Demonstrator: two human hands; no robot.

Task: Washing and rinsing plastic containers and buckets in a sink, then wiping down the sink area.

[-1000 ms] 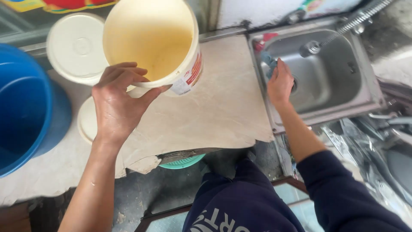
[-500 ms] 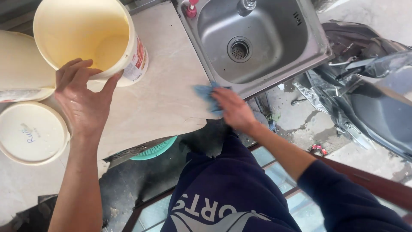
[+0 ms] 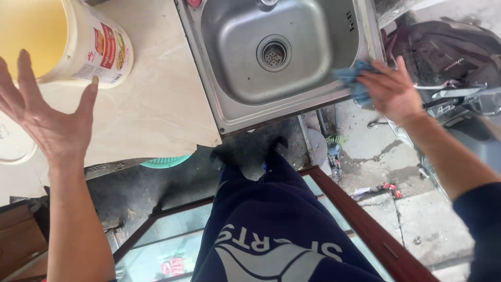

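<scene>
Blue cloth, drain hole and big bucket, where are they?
blue cloth (image 3: 350, 77), head view, on the bunched part left of the right hand.
drain hole (image 3: 274, 53), head view, on its strainer.
bucket (image 3: 102, 49), head view, on its labelled side wall.

We see one package: a cream-coloured round tub (image 3: 62, 42) standing open at the worktop's (image 3: 156, 109) far left, its white label (image 3: 107, 52) carrying red and yellow panels.
</scene>
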